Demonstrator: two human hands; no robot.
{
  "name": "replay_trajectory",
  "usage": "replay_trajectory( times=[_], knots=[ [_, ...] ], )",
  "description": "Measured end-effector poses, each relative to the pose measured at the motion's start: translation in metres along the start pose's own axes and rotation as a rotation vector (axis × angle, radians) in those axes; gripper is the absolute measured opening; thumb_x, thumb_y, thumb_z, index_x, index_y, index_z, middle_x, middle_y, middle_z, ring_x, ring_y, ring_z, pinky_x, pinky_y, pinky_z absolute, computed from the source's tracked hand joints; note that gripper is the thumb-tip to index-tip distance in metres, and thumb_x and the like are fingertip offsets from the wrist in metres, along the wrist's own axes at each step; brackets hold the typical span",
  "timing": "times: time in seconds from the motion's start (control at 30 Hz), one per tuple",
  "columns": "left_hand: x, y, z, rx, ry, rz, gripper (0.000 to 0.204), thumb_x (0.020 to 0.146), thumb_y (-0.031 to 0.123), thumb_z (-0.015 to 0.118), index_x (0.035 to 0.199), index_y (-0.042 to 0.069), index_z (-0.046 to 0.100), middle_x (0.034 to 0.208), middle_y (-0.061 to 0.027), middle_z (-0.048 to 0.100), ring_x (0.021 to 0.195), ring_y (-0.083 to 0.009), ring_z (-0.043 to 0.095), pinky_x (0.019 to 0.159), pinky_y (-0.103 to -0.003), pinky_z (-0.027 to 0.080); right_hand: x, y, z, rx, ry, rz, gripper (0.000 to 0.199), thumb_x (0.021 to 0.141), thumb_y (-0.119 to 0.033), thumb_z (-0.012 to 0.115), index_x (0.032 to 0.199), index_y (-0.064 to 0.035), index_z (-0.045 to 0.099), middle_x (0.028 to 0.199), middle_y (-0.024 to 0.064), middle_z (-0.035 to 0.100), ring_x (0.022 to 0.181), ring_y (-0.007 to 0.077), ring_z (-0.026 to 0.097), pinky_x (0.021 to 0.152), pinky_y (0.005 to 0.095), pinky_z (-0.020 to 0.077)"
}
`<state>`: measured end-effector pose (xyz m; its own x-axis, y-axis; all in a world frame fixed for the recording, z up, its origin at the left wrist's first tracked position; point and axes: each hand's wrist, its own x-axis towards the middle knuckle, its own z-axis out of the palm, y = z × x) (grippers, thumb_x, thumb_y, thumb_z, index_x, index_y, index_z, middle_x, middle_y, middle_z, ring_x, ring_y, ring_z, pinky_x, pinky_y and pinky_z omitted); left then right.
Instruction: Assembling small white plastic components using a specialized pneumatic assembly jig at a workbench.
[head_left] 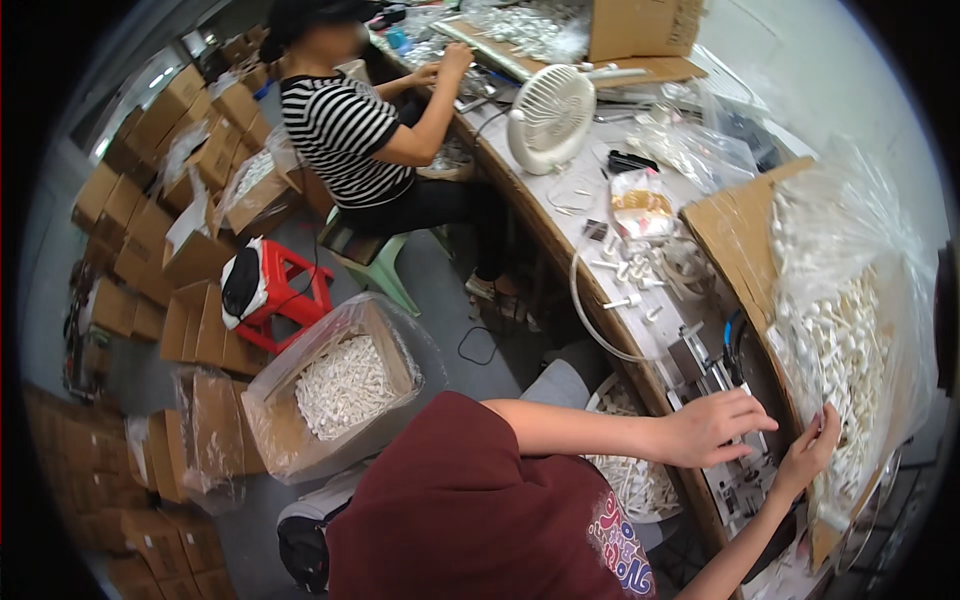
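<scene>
My left hand [715, 430] hovers over a metal fixture [695, 360] on the bench, its fingers stretched forward and apart with nothing visible in them. Farther right, my right hand [808, 455] is at the edge of a clear plastic bag [830, 215] full of small white plastic parts [850, 345]. Its fingers are drawn together at the heap; whatever they pinch is too small to make out. Blue tubing [733, 335] runs by the fixture, whose near part is partly covered by my left hand.
Loose white pieces [635, 270] and a white fan [550, 118] stand along the bench. Below its edge sits a tub of white parts [635, 485]. On the left are an open carton [270, 400], a red stool [290, 290] and stacked boxes. A co-worker in stripes [340, 140] sits farther along.
</scene>
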<state>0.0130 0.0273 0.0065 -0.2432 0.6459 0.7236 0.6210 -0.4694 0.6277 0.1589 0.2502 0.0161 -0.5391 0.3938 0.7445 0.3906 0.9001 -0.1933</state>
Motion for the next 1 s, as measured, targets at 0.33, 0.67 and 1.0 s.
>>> replay_trajectory(
  times=[0.33,0.67,1.0],
  knots=[
    [0.018,-0.036,0.042,0.271,0.073,0.149,0.047,0.073,0.014,0.073,0.116,0.0,0.063,0.128,-0.0171,0.059,0.113,-0.0341,0.058,0.098,-0.044,0.045,0.007,0.007,0.003,0.057,-0.207,0.077,0.025,0.102,-0.01,0.052,0.122,0.0011,0.063,0.122,0.0168,0.061,0.112,0.0317,0.06,0.094,0.0377,0.0483],
    [-0.01,-0.018,-0.043,0.251,-0.015,-0.098,0.036,0.085,-0.001,0.07,0.12,0.005,0.067,0.114,-0.011,0.068,0.091,-0.0215,0.068,0.082,-0.032,0.053,-0.013,-0.074,-0.04,0.378,0.098,0.227,0.03,0.088,-0.004,0.073,0.118,-0.0047,0.07,0.113,0.0077,0.068,0.091,0.0137,0.065,0.077,0.0263,0.0544],
    [-0.027,-0.019,-0.023,0.401,-0.127,0.074,0.03,0.081,-0.001,0.073,0.109,0.007,0.072,0.102,-0.0052,0.07,0.089,-0.022,0.064,0.082,-0.033,0.048,-0.076,-0.103,-0.049,0.275,-0.004,0.278,0.028,0.077,-0.002,0.078,0.103,-0.004,0.072,0.121,0.0086,0.064,0.094,0.019,0.067,0.079,0.0318,0.0549]
  ],
)
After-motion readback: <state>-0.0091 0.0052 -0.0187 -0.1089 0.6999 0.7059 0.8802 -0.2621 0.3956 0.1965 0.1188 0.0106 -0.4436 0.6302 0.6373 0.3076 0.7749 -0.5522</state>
